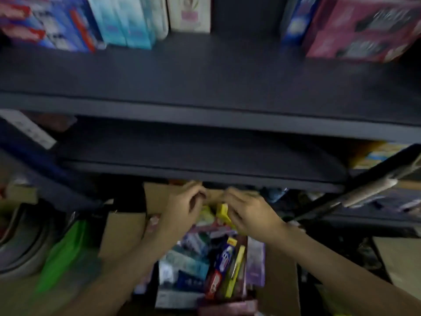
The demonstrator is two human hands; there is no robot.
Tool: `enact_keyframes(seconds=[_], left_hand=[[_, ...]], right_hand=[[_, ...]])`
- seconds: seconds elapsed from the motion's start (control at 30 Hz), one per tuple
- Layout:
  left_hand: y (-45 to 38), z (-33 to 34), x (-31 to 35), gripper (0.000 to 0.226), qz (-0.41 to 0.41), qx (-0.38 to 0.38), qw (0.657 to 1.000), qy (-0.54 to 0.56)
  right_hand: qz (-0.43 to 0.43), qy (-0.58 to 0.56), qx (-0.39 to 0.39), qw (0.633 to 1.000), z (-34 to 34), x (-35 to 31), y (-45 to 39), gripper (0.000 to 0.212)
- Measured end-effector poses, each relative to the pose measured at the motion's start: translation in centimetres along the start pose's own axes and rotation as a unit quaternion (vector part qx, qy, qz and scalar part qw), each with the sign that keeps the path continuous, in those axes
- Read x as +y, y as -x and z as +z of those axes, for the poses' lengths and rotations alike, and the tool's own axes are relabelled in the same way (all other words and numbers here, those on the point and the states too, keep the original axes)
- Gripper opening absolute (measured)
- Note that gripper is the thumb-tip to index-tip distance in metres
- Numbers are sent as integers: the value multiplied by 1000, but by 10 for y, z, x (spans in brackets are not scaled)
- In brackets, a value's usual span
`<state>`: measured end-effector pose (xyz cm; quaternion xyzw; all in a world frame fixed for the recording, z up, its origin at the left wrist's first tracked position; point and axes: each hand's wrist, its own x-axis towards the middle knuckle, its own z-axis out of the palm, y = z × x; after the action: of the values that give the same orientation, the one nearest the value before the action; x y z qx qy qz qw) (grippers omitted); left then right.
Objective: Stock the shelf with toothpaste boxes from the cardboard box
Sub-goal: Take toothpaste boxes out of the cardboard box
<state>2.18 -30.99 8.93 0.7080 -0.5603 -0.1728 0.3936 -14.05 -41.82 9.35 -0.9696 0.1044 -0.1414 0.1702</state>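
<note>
Two bare hands reach forward over an open cardboard box [123,236] on the floor, meeting at its far edge, just under the lowest dark shelf [205,174]. The left hand [184,206] has its fingers curled at the far cardboard flap [157,192]; blur hides whether it grips it. The right hand [248,213] also has its fingers bent downward, beside a yellow box [223,210] standing on end; whether it holds that box cannot be told. The fingertips of the two hands are near each other but apart.

Below the forearms the carton is crammed with toothpaste boxes [205,267] lying at mixed angles, too many and too blurred to count.

Two dark shelves show. The upper shelf [205,71] has wide bare room along its front and a gap between a white box [189,14] and a pink box [362,28]; light blue boxes [123,21] stand at left.

A green bag [61,254] lies left of the carton. A dark bar [355,185] slants across the right side.
</note>
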Motion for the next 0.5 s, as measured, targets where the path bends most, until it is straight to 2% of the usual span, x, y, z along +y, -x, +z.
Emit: enact_keyframes(seconds=[0.1,0.2,0.23,0.3,0.37,0.5], left_hand=[[46,17,-61,21,-148,-86,985,-28],[78,23,-103,24,-243,-139,958,-57],[90,24,-115,23,-267,-155,949,-59],[109,25,-134,22,-298,-185,934,-67],[121,22,-145,23,-321,-197,924,-70],[120,15,-155,23,-318,-200,923,-81]], right_hand=[[75,15,-187,979,77,8,16,30],[164,-12,-368,915,137,8,27,37],[197,-36,-407,891,151,4,28,36],[247,-69,-440,861,173,-1,30,36],[269,-73,-448,850,187,-3,28,41],[291,49,-389,872,193,2,8,67]])
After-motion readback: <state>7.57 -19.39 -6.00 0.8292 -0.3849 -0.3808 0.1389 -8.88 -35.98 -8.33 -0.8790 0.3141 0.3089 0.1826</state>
